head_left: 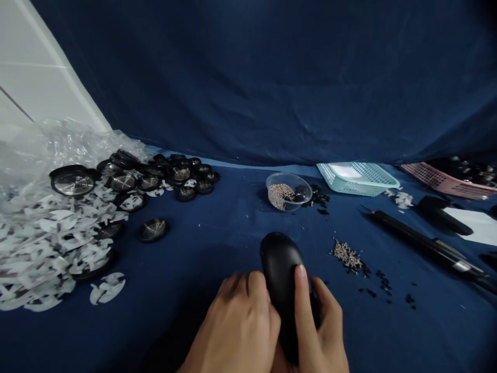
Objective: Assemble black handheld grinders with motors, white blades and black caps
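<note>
Landmark: clear bowl [295, 178] on the blue cloth [202, 259], partly filled with tiny pale metal bits and a few dark ones.
Held thing: black casing [280, 261], smooth and oblong, straight in front of the bowl on the person's side. Its rounded far end points toward the bowl and its near end is hidden between the hands.
Left hand [236, 329]: nearer the person than the bowl and slightly left of it. The fingers are curled in tight, knuckles up, pressed against the casing's left flank.
Right hand [322, 331]: nearer than the bowl and slightly right of it, wrapped around the casing's right side. The index finger [301, 290] lies straight along the top, its tip toward the bowl.
Grip: both hands are closed on the casing with no gap showing. Whether it rests on the cloth, I cannot tell.
Loose bits [347, 255]: a small pale heap on the cloth, right of the bowl and nearer, with dark crumbs beside it.
Round caps [155, 176]: black with mesh faces, heaped well left of the bowl.
White cut-outs [50, 233]: strewn further left, under a crumpled plastic bag [58, 140].
Turquoise basket [361, 189]: just right of the bowl.
Long black tool [419, 241]: lying beyond the basket, further right.
</note>
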`<state>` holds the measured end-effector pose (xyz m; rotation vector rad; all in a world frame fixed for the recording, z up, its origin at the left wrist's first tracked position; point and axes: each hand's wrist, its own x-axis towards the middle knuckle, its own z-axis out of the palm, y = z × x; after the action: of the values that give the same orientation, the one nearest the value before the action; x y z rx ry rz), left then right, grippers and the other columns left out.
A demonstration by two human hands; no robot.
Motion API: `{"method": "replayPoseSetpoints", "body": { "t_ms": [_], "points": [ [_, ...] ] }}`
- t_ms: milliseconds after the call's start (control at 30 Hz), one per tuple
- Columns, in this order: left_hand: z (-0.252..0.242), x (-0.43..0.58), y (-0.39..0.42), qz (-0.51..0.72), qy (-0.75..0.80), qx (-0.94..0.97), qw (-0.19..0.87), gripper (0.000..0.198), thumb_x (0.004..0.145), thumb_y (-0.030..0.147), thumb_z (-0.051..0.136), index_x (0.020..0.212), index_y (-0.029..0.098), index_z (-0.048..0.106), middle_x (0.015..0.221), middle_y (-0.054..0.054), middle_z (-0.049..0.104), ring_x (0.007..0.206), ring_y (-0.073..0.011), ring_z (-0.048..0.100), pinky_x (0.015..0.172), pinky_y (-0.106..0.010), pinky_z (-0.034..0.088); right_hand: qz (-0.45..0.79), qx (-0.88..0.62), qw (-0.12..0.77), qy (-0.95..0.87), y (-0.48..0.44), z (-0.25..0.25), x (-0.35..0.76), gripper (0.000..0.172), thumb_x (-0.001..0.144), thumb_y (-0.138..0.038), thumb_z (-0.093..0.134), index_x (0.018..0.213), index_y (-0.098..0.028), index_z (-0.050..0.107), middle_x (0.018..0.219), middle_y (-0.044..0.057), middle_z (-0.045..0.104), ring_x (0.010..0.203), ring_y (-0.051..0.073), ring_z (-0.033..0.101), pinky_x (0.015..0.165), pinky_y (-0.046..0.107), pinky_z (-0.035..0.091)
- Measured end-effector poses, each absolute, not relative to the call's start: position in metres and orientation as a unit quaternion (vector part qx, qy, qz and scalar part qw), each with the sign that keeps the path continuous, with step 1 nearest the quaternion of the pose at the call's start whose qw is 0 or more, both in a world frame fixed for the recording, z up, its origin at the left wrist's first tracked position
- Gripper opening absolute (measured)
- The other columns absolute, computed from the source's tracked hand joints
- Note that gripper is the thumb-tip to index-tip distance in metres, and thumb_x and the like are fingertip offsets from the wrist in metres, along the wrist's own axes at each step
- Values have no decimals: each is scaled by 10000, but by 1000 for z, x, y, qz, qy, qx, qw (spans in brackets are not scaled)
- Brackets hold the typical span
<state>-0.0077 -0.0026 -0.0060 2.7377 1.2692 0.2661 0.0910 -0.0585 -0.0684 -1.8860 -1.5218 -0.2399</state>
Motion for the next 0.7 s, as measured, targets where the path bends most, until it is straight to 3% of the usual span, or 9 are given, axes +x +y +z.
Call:
{"method": "replayPoseSetpoints", "body": {
  "t_ms": [233, 400, 700],
  "points": [
    [5, -9, 2, 103, 530, 796, 274, 320, 926, 152, 289, 867, 179, 602, 844, -74, 719, 816, -236, 689, 748, -374, 528, -116, -705, 357, -601, -57, -69, 95, 746, 882, -230, 491, 1526, -354, 135, 1297, 202, 380, 1014, 403, 572, 541, 460, 595],
    [5, -8, 1, 120, 532, 796, 262, 348, 911, 144, 276, 871, 145, 622, 826, -108, 710, 838, -271, 684, 769, -403, 509, -126, -702, 357, -603, -57, -71, 94, 769, 868, -239, 519, 1528, -344, 139, 1298, 199, 390, 1010, 403, 570, 530, 451, 597],
    [1, -16, 8, 124, 525, 802, 256, 354, 910, 144, 279, 941, 168, 631, 882, -94, 714, 913, -255, 673, 821, -385, 528, -114, -712, 367, -588, -56, -69, 90, 791, 865, -179, 523, 1523, -369, 129, 1317, 193, 363, 1027, 405, 568, 600, 507, 594]
  ]
}}
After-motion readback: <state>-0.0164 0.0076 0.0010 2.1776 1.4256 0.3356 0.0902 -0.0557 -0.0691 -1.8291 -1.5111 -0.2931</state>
